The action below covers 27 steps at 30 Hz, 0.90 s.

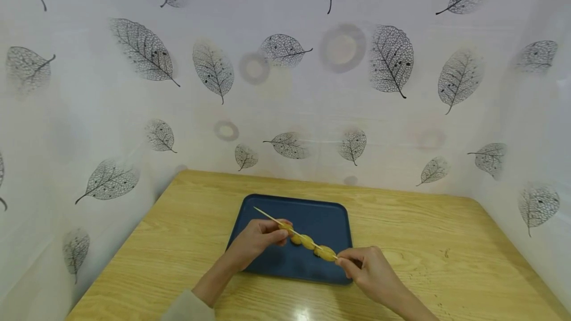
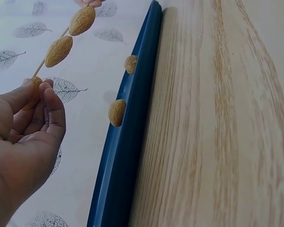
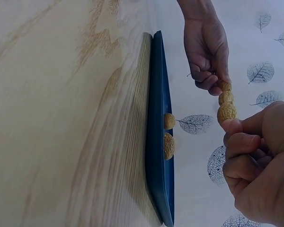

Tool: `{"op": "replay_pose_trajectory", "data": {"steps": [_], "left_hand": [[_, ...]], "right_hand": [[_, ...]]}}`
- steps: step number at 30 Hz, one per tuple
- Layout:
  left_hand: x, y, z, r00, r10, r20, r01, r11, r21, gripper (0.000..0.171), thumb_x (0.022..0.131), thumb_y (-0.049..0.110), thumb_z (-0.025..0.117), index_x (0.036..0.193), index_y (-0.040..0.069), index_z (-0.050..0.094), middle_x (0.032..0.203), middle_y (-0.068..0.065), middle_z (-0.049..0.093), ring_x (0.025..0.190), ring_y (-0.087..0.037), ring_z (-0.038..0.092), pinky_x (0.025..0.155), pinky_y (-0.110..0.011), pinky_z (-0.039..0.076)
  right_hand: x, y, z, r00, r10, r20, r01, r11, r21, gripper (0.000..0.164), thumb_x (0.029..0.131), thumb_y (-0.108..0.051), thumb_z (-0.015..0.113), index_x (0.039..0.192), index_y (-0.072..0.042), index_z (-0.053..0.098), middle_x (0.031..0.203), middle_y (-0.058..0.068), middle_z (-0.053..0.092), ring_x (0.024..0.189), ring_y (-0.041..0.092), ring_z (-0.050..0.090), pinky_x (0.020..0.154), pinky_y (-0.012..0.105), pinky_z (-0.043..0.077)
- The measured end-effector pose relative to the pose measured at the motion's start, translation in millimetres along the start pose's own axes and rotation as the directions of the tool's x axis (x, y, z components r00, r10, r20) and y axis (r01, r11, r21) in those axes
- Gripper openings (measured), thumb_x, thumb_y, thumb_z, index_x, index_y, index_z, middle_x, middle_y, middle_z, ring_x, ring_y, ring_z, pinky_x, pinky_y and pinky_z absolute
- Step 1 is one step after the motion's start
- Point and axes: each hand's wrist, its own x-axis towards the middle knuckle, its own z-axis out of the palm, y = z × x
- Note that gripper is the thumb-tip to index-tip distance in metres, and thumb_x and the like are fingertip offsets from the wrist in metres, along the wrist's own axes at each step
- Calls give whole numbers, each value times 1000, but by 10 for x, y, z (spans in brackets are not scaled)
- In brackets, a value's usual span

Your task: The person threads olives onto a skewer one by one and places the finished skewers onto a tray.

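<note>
A thin wooden skewer [image 1: 264, 212] slants over the tray, its pointed end up to the left. Threaded on it are three wrinkled yellow-brown oval pieces, among them a middle piece [image 1: 307, 242] and one near the right end [image 1: 327, 253]. My left hand [image 1: 255, 242] pinches the leftmost piece [image 1: 285, 228] between thumb and fingers. At the lower right end of the skewer, my right hand [image 1: 371, 269] pinches the stick, its fingertips right beside the last piece. Two loose pieces, one larger [image 2: 116, 112] and one smaller-looking [image 2: 130, 64], lie in the blue tray [image 1: 321, 216] below.
The tray lies on a light wood-grain table [image 1: 428, 241]. A pale curtain-like sheet [image 1: 285, 108] printed with leaf skeletons encloses the table at the back and both sides. Small dark marks [image 1: 419, 280] show on the tabletop at right.
</note>
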Motion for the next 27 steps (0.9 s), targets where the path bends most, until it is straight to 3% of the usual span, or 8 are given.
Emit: {"op": "replay_pose_trajectory", "data": {"steps": [9,21,27], "left_hand": [[11,-15,46,1000,-11,9,11,1000,-27,37,103,18,66,126,-12,68,139,-27,60,119,-45,61,89,-28,57],[16,1,89,999,-34,3,34,998,-60,38,103,16,67,126,-13,67,139,-27,60,114,-47,63,86,-26,58],[29,-11,90,999,-33,6,33,998,-58,38,103,16,67,127,-13,66,135,-25,64,108,-39,67,87,-27,58]], "right_hand": [[5,-6,4,1000,12,3,-12,1000,0,15,101,-9,67,92,-4,78,62,2,61,49,-2,41,46,23,46],[9,-14,7,999,32,2,-32,999,-2,15,101,-10,68,94,-3,79,63,2,62,48,-2,40,43,22,42],[5,-16,6,999,32,4,-32,999,3,15,101,-11,67,95,-3,79,63,2,62,48,-2,39,42,21,40]]}}
